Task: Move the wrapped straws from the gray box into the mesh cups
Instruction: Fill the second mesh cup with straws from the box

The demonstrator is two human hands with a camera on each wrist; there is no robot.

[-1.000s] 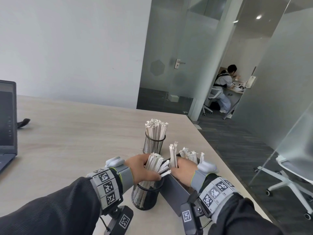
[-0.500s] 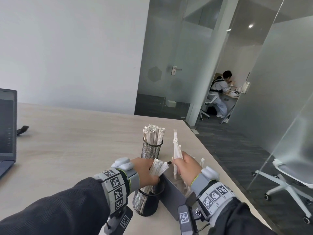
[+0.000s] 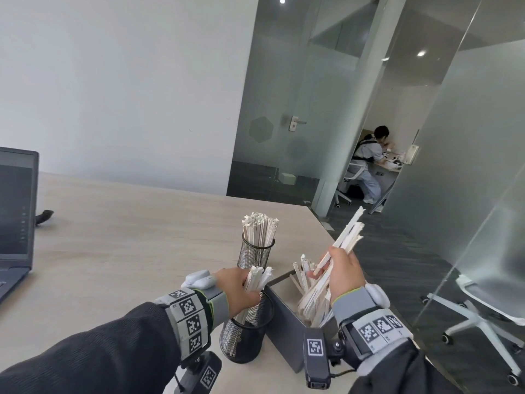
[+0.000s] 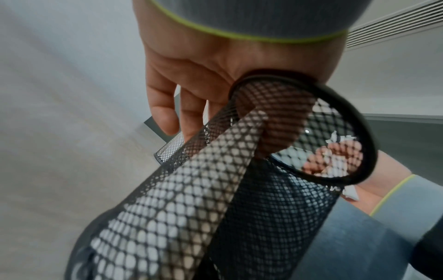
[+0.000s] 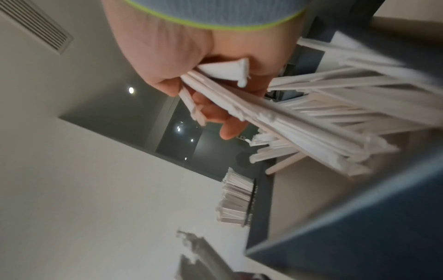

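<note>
In the head view my left hand (image 3: 247, 291) grips the wrapped straws (image 3: 257, 278) standing in the near black mesh cup (image 3: 244, 334) and holds them to one side. The left wrist view shows its thumb (image 4: 275, 132) inside the cup's rim (image 4: 359, 121). My right hand (image 3: 338, 268) holds a bundle of wrapped straws (image 3: 346, 237) above the gray box (image 3: 284, 328), tilted up to the right. More straws (image 3: 308, 297) lean inside the box. The far mesh cup (image 3: 254, 255) is packed with straws (image 3: 260, 227). In the right wrist view my fingers (image 5: 230, 130) curl round the bundle (image 5: 287, 121).
An open laptop (image 3: 14, 217) stands at the left of the wooden table (image 3: 127, 237), with a small black object (image 3: 44, 216) beside it. The table's right edge runs just past the box. Beyond it are glass walls, an office chair (image 3: 494, 305) and a seated person (image 3: 369, 157).
My right hand pulled a bundle of straws up out of the gray box and tipped it to the right. My left hand kept its hold on the near cup's straws.
</note>
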